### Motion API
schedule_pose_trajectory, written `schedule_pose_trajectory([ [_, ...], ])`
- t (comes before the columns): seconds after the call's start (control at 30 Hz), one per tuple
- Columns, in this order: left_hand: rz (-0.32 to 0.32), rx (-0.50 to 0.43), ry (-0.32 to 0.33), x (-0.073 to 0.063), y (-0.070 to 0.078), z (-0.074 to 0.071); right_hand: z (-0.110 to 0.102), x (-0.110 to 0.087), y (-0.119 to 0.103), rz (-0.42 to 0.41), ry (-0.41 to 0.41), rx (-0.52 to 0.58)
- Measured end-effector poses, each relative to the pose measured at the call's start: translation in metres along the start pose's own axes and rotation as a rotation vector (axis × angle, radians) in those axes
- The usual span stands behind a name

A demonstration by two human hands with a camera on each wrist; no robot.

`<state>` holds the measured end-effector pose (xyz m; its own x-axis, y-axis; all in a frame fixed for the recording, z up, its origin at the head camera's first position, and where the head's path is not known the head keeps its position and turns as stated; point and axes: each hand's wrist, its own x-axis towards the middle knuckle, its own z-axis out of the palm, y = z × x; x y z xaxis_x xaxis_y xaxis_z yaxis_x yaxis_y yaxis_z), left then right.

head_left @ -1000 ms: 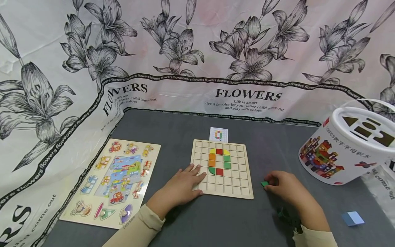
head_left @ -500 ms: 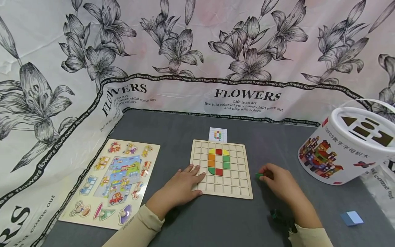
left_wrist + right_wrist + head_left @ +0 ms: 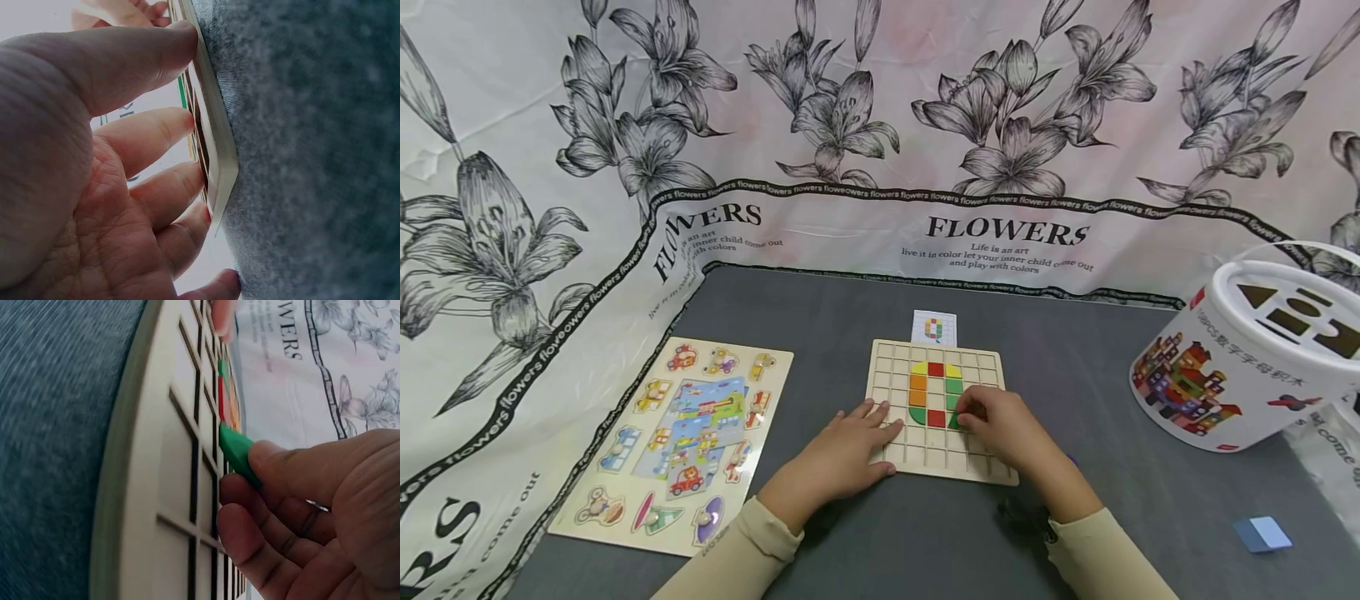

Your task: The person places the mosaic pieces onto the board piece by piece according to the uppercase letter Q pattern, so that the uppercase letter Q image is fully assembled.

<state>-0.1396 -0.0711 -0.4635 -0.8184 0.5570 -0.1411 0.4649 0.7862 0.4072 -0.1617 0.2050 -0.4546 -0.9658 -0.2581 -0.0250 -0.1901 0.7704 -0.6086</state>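
A square wooden grid board (image 3: 925, 450) lies mid-table with red, orange, yellow and green pieces forming a ring in its cells. My left hand (image 3: 850, 446) rests on the board's left edge, fingers spread; the left wrist view shows its fingertips and thumb touching the board's rim (image 3: 215, 144). Over the ring's lower right corner, my right hand (image 3: 1000, 421) pinches a green block (image 3: 236, 450) between thumb and fingers. In the right wrist view that block touches or nearly touches the grid, beside a red piece (image 3: 221, 399).
A small printed card (image 3: 934, 327) with a similar coloured figure sits behind the board. To the left lies a wooden picture puzzle (image 3: 775, 367) bearing cards. A white bucket (image 3: 1247, 367) stands at the right, with a blue block (image 3: 1262, 534) in front of it.
My right hand has moved left from the table beside the board to above the grid, carrying the green block. The left hand has stayed on the board's left edge.
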Motion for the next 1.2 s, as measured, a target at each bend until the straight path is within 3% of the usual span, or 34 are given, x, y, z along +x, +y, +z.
schedule_pose_trajectory([
  [0.53, -0.007, 0.014, -0.013, 0.002, -0.001, 0.001, 0.012, -0.002, 0.007, -0.101, 0.088, -0.026],
  [0.8, -0.009, 0.000, -0.004, 0.002, 0.000, 0.001, 0.005, -0.004, 0.010, -0.091, 0.105, -0.045],
  [1.03, -0.013, 0.004, -0.006, 0.002, 0.000, 0.001, -0.023, -0.017, 0.022, -0.057, 0.189, -0.055],
  [1.2, -0.017, 0.003, -0.011, 0.002, -0.001, 0.002, -0.053, -0.039, 0.050, 0.075, 0.090, -0.119],
])
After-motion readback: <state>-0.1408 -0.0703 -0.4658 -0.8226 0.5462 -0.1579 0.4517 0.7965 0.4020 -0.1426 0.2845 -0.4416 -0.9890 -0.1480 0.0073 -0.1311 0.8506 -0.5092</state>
